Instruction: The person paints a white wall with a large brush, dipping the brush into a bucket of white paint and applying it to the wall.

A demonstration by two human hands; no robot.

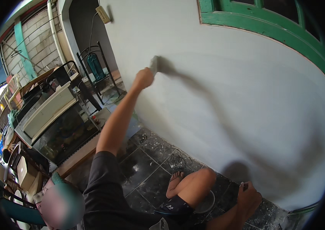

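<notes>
Stretched up against the pale wall (pixel 223 88), my left hand (pixel 144 78) is closed around a flat grey piece (pixel 154 65). That piece meets the wall surface; whether it is a scraper or a pad I cannot make out. Low on the right, near the base of the wall, my right hand (pixel 249 199) is curled shut, with a small dark thing (pixel 245 186) at its fingers, too unclear to name. Between my arms are my bent knee and bare foot (pixel 174 182). Beside the knee shows the rim of a round pale container (pixel 211 203), mostly hidden.
Dark floor tiles (pixel 143 172) are speckled white along the wall. A green window frame (pixel 243 23) is at the upper right. To the left stand a glass tank (pixel 68 132), a black metal rack (pixel 101 73) and cluttered chairs (pixel 20 165). A yellowish socket box (pixel 103 14) hangs by the doorway.
</notes>
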